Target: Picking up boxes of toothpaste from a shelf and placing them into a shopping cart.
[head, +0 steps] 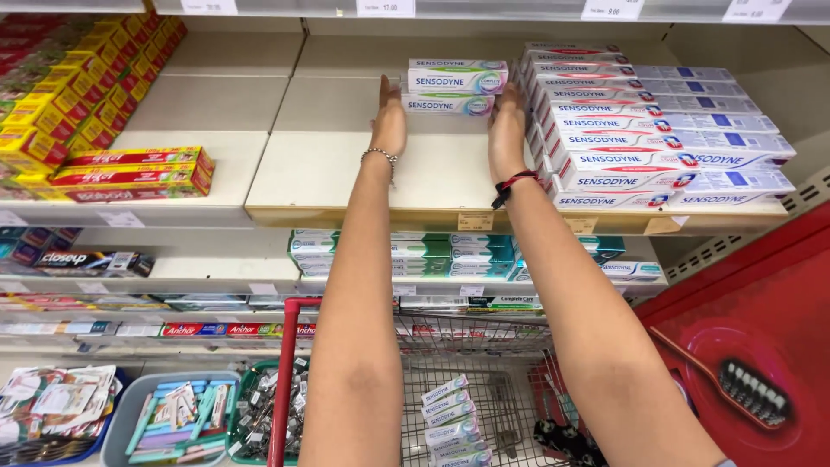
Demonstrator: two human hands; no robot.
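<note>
Both forearms rise above a wire shopping cart (484,380) toward a small stack of white toothpaste boxes (456,82) on the cream shelf (346,186). Left hand (390,117) and right hand (506,130), fingers extended, press flat against the stack's opposite ends. Taller box rows (657,138) stand just right of the stack.

White-teal toothpaste boxes (454,82) stacked mid-shelf, beside white-blue cartons (657,138); red-yellow boxes (130,169) left.

White cardboard toothpaste boxes (456,82) with teal and purple ends between the hands. Neighbouring stacked white boxes (666,138) bear blue and red marks. Yellow-and-red cartons (134,169) on the cream shelf (346,186). Red-handled wire trolley (290,363). Left wrist: silver bead bracelet (380,156); right wrist: red-and-black cord (512,184).
</note>
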